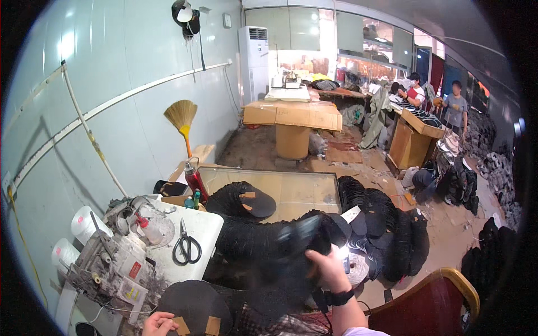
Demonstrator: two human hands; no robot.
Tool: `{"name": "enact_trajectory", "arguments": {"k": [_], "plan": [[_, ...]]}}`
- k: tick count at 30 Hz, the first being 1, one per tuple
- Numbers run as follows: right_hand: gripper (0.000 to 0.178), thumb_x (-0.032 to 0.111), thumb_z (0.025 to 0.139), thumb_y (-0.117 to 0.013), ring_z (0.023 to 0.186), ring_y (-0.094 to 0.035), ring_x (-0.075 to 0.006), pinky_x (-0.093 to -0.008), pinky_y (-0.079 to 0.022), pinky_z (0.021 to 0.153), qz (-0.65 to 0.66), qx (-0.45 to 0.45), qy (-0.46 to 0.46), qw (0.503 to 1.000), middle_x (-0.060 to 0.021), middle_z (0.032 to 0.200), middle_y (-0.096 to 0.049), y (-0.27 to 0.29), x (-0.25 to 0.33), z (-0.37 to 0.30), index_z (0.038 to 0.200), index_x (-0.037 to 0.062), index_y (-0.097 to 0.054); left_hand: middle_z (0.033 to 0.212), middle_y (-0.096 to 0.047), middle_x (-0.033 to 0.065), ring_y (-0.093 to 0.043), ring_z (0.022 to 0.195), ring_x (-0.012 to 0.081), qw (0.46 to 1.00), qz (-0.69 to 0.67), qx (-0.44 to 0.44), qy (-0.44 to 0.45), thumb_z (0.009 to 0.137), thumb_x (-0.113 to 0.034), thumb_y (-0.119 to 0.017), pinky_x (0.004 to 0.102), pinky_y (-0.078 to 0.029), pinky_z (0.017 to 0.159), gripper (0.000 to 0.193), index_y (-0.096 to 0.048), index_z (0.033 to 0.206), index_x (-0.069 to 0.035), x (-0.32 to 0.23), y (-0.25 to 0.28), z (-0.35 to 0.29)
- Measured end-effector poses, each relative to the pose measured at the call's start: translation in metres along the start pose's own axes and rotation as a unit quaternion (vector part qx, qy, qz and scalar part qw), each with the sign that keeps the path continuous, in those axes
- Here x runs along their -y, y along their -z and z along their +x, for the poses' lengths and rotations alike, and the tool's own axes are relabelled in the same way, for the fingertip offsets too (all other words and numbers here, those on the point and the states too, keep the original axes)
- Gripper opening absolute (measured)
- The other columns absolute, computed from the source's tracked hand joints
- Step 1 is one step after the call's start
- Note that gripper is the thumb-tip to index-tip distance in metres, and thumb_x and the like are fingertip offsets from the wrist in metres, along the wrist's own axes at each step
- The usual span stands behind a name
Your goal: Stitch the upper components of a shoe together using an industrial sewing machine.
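At the lower edge, my left hand (158, 323) has its fingers curled together at the rim of a round black fabric piece (193, 305) bearing two tan tags (213, 325). My right hand (330, 271), with a dark band at the wrist, grips a black fabric piece (297, 252) that is smeared by motion. Its thumb lies on top, while the other fingers are mostly hidden. Behind it runs a long row of stacked black fabric pieces (238, 235). A grey, lint-covered sewing machine (120, 274) and black-handled scissors (185, 244) are on the white table (208, 221) to the left.
More black stacks (378, 215) stand at centre right, beside a white thread cone (357, 270). A red chair (431, 308) is at lower right. A red bottle (195, 182) and a broom (184, 123) are near the wall. Two people (414, 92) stand far off.
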State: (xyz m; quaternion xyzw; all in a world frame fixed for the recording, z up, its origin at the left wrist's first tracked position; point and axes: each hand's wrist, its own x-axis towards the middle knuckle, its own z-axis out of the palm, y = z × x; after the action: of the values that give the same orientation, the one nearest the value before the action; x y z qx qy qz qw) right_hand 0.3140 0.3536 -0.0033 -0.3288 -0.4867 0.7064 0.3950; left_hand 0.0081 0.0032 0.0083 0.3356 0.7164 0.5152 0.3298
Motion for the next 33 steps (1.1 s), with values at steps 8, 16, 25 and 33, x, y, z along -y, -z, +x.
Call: {"name": "enact_trajectory", "arguments": {"k": [8,16,25,33], "plan": [[0.020,0.002,0.076,-0.062,0.055,-0.059,-0.0174,-0.0280,-0.046,0.043,-0.094,-0.078,0.146,0.982,-0.0053,0.078,-0.062,0.018,-0.021,0.012,0.096,0.0018,-0.061,0.081,-0.063,0.0044,-0.058,0.073,0.0103,1.000,0.006,0.003,0.003,0.090,-0.017,-0.056,0.0236,-0.046,0.069,0.024,-0.057,0.108,0.000,-0.002,0.000,0.000],[0.024,0.006,0.079,-0.059,0.069,-0.059,-0.0224,-0.0327,-0.047,0.062,0.021,0.089,0.087,0.992,-0.0108,0.084,-0.063,0.007,-0.001,0.011,0.103,0.0027,-0.059,0.081,-0.063,0.0038,-0.058,0.074,0.0096,1.000,0.003,0.001,0.006,0.090,-0.017,-0.056,0.0230,-0.046,0.069,0.025,-0.057,0.109,0.000,-0.001,0.000,0.001],[0.029,-0.001,0.070,-0.057,0.071,-0.060,-0.0180,-0.0294,-0.048,0.067,-0.039,-0.040,0.117,0.992,-0.0069,0.083,-0.065,-0.003,0.008,-0.001,0.099,-0.0043,-0.061,0.080,-0.063,0.0038,-0.058,0.073,0.0093,1.000,-0.007,0.004,0.009,0.090,-0.016,-0.056,0.0225,-0.046,0.069,0.025,-0.056,0.109,0.000,0.000,0.000,0.001],[0.027,0.022,0.083,-0.057,0.065,-0.052,-0.0150,-0.0295,-0.042,0.061,0.181,0.065,0.028,0.981,-0.0045,0.076,-0.057,-0.006,0.013,0.003,0.102,0.0039,-0.055,0.080,-0.063,0.0044,-0.058,0.073,0.0096,1.000,-0.001,-0.009,0.002,0.090,-0.016,-0.056,0.0229,-0.046,0.068,0.024,-0.057,0.107,0.000,0.000,-0.001,0.000]]}}
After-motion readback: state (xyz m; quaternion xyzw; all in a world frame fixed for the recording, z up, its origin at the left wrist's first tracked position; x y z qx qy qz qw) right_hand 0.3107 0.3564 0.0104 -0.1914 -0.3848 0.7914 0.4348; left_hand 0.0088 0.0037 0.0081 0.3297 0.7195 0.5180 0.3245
